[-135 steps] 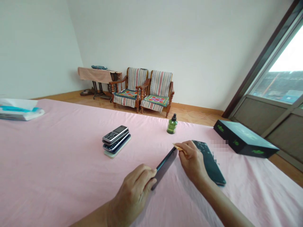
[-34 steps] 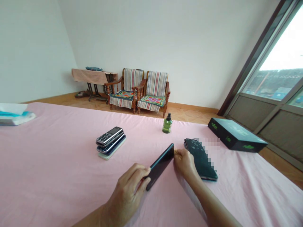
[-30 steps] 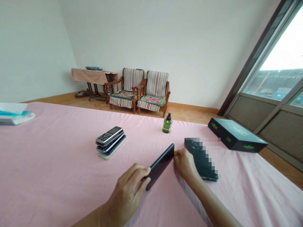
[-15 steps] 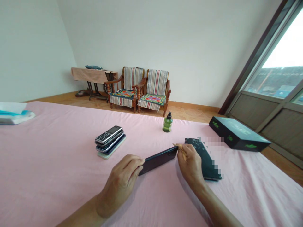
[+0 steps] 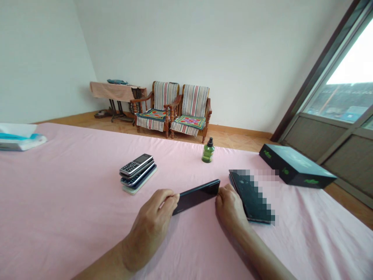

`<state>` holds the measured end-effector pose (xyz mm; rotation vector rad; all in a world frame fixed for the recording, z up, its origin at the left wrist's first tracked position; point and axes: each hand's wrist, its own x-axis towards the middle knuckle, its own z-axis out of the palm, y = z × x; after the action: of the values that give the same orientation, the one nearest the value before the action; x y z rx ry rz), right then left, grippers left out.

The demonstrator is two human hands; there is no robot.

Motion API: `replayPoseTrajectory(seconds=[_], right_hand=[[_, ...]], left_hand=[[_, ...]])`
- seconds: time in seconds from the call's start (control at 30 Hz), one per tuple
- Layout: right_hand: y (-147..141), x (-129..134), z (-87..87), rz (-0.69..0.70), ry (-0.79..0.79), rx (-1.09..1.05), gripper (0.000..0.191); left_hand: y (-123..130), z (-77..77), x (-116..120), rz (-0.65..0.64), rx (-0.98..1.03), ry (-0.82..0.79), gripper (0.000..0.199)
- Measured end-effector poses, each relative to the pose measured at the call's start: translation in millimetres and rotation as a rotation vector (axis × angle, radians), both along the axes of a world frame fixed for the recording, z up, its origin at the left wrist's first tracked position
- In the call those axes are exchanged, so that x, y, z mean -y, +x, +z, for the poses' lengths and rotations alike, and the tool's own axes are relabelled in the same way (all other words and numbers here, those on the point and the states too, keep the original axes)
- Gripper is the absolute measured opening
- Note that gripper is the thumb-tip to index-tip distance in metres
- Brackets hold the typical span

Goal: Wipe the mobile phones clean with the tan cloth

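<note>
A black smartphone (image 5: pixel 198 197) is held tilted above the pink sheet, its long side rising to the right. My left hand (image 5: pixel 151 225) pinches its left end between thumb and fingers. At the phone's right end, my right hand (image 5: pixel 231 204) is closed with its fingertips against the edge. The tan cloth seen in that hand a moment ago is hidden behind the fingers. Just right of this hand lies a dark, flat tablet-like thing (image 5: pixel 250 196), partly pixelated. Left of the phone stands a stack of mobile phones (image 5: pixel 136 165), a silver keypad one on top.
A green bottle (image 5: pixel 208 152) with a black cap stands beyond the phone. A black box (image 5: pixel 297 165) sits at the right, a tissue pack (image 5: pixel 25 142) at the far left. The pink sheet (image 5: pixel 72 186) covers the surface; two wooden chairs (image 5: pixel 175 112) stand behind it.
My right hand has shifted slightly down along the phone's right end, and the tan cloth has gone out of sight. The phone's screen faces me a little more. The view has shifted slightly.
</note>
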<state>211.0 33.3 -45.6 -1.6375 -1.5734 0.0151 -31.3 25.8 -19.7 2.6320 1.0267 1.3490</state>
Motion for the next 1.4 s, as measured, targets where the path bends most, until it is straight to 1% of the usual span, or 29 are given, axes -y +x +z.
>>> replayPoseTrajectory(seconds=[0.23,0.4,0.5,0.6,0.67,0.8,0.9,0.97,1.0,1.1,1.23,1.4], right_hand=[[-1,-2,12.5,-0.042,0.064,-0.091,0.026],[-1,-2,4.4,-0.021,-0.006,-0.065,0.027],[-1,-2,-0.4,-0.007,-0.023,-0.036,0.023],[-1,0,-0.8,0.009,-0.02,-0.028,0.021],[-1,1,1.2,0.021,-0.008,-0.03,0.022],[-1,3,10.4,-0.012,0.062,-0.057,0.026],[-5,5,18.6,-0.019,0.224,-0.084,0.026],[-10,7,21.6,0.045,0.313,-0.076,0.028],[-14,8,22.1,0.09,0.328,-0.062,0.03],[-24,11,20.9,0.204,0.316,-0.024,0.038],[-40,18,20.2,0.314,0.307,-0.023,0.045],[-64,33,28.8,0.497,0.273,-0.042,0.047]], left_hand=[[-1,-0.1,0,-0.001,-0.015,-0.021,0.022],[0,-0.3,2,-0.01,0.013,-0.026,0.021],[0,-1.6,2,-0.021,0.026,-0.013,0.02],[1,-2.2,1,-0.022,0.028,0.012,0.018],[1,-1.8,1,-0.025,0.042,-0.006,0.018],[2,1.5,1,-0.041,0.09,-0.052,0.019],[2,4.3,3,-0.042,0.099,-0.033,0.019],[3,5.6,4,-0.046,0.093,-0.023,0.019],[3,6.1,4,-0.05,0.09,-0.027,0.019],[3,6.9,5,-0.059,0.083,-0.061,0.019],[3,7.5,6,-0.045,0.081,-0.077,0.019],[4,9.7,10,-0.079,0.091,-0.103,0.02]])
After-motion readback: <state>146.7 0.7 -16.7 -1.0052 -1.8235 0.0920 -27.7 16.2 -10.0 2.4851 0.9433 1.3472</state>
